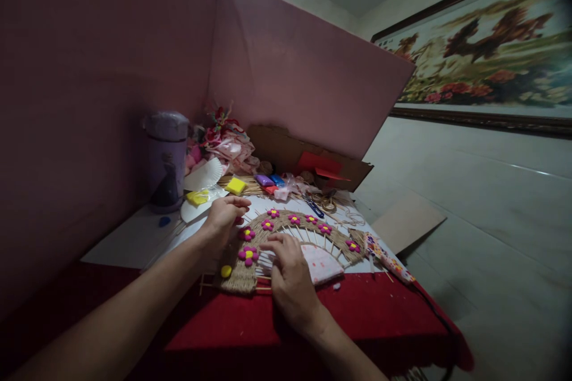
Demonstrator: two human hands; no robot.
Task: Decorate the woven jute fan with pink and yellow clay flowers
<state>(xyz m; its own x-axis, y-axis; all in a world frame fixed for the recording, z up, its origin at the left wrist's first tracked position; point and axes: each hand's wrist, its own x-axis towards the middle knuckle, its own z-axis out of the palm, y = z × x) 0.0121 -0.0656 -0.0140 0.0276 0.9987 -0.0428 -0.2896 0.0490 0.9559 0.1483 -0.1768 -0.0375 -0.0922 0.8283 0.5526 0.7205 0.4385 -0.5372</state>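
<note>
A fan-shaped piece of woven tan twine on thin sticks (241, 283) lies at the table's front. Several magenta clay flowers with yellow centres (248, 255) run along its arch, and a lone yellow clay disc (226, 272) sits near its lower left corner. Inside the arch is a pale spotted panel (322, 263). My left hand (223, 221) is above the arch's left side, thumb and fingers drawn together; what they pinch, if anything, is hidden. My right hand (290, 277) rests over the sticks with curved fingers slightly apart, fingertips beside the large flower.
Behind the fan are a yellow clay packet (236, 185), a purple packet (264, 180), blue-handled scissors (314, 207) and a pile of pink bags (232, 149). A lilac tumbler (166, 161) stands left. A floral-wrapped roll (389, 259) lies right, on red cloth (357, 315).
</note>
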